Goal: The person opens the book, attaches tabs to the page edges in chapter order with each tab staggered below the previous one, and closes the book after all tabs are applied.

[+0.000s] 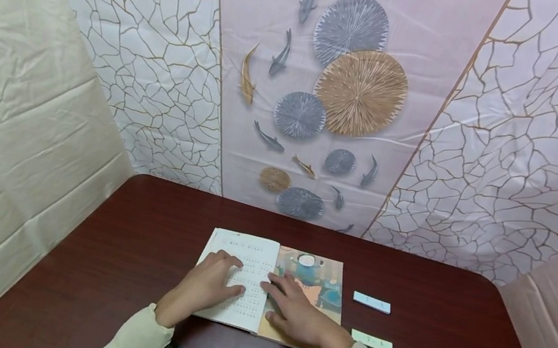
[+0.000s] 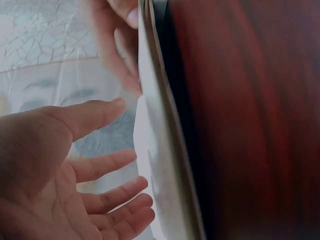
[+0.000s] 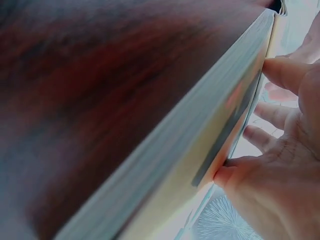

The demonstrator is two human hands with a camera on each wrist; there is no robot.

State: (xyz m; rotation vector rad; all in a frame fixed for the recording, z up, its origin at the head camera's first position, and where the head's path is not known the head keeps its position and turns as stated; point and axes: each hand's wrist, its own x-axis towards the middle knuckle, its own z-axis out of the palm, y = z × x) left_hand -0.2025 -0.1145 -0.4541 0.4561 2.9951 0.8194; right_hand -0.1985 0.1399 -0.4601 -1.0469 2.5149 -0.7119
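An open book (image 1: 252,318) lies on the dark table, a page of printed text on its left and a coloured illustration on its right. My left hand (image 1: 208,281) is over the text page, fingers spread and fairly straight; in the left wrist view its fingertips come right at the page. On the illustrated page rests my right hand (image 1: 298,313), its fingertips near the book's middle fold. Seen from the right wrist, the fingers (image 3: 280,72) and thumb touch the page surface, and the thick stack of pages shows at the book's edge. Neither hand grips anything.
A blue strip (image 1: 371,302) and a green strip (image 1: 371,341), each with small writing, lie right of the book on the reddish-brown table (image 1: 131,247). Part of another pale item shows by the right sleeve. Patterned cloth (image 1: 315,161) hangs behind the table.
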